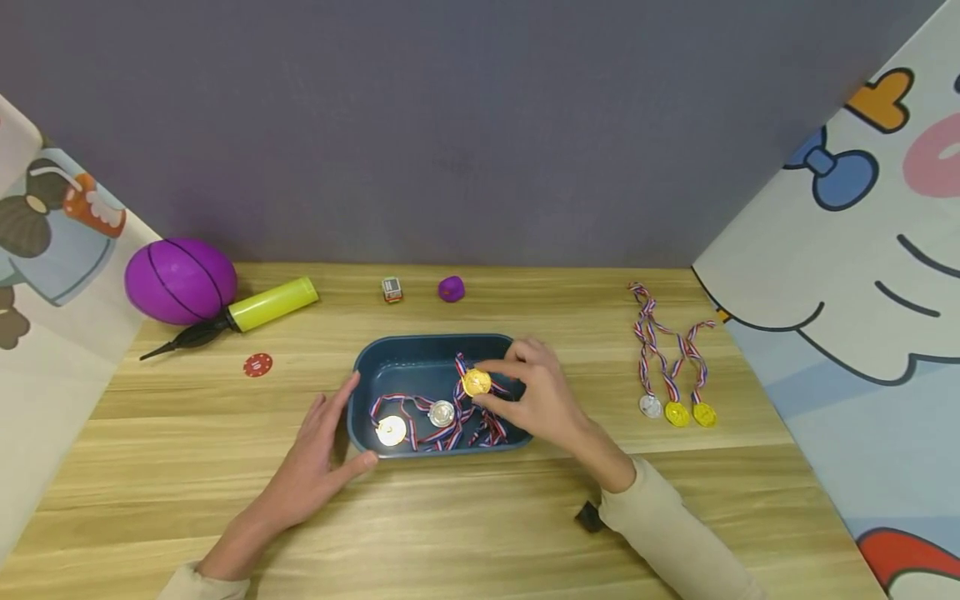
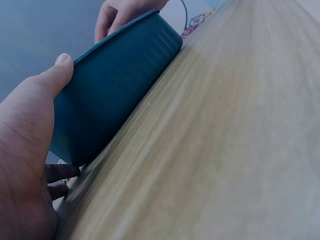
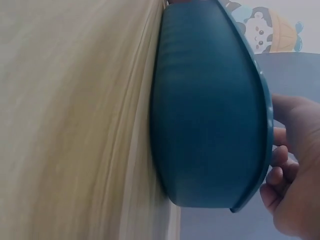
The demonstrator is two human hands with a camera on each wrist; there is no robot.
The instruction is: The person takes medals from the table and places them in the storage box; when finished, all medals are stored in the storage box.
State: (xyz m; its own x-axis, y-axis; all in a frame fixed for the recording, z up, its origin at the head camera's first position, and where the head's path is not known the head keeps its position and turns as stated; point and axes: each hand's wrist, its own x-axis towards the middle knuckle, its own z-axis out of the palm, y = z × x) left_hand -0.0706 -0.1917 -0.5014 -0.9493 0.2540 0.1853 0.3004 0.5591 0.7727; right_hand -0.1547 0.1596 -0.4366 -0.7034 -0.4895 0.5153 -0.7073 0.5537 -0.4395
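Note:
A dark teal bin (image 1: 431,343) stands on the wooden table, with several medals on striped ribbons inside. My right hand (image 1: 543,396) reaches over the bin's right end, thumb and forefinger pinching a gold medal (image 1: 476,382). Lower in the bin lie a silver medal (image 1: 441,413) and another shiny medal (image 1: 391,431) at the left. At the bin's left end my left hand (image 1: 311,471) rests against the wall, fingers and thumb spread. In the left wrist view its thumb touches the bin (image 2: 117,85) near the rim. The bin's wall (image 3: 210,105) hides the medals in the right wrist view.
Three medals with ribbons (image 1: 677,414) lie at the right. Along the back are a purple ball (image 1: 181,281), a yellow-green hand pump (image 1: 273,305), a small box-shaped item (image 1: 392,289) and a small purple object (image 1: 452,288). A red chip (image 1: 258,365) lies left of the bin.

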